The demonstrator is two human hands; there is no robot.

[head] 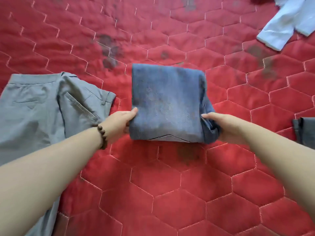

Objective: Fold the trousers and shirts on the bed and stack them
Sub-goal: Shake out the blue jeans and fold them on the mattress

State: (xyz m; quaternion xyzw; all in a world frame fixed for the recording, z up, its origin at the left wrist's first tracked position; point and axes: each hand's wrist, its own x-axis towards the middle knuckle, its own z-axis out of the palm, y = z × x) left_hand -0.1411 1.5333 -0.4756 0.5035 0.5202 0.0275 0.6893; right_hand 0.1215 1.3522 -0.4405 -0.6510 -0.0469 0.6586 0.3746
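Head view: folded blue trousers (pixel 167 103) between both hands' fingers (pixel 132 114).

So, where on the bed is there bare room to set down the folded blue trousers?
The widest bare quilt lies below the folded blue trousers, between the forearms. More is free above them, left of the white shirt. It is crowded at the left, where the grey trousers spread, and at the right edge by a dark garment.
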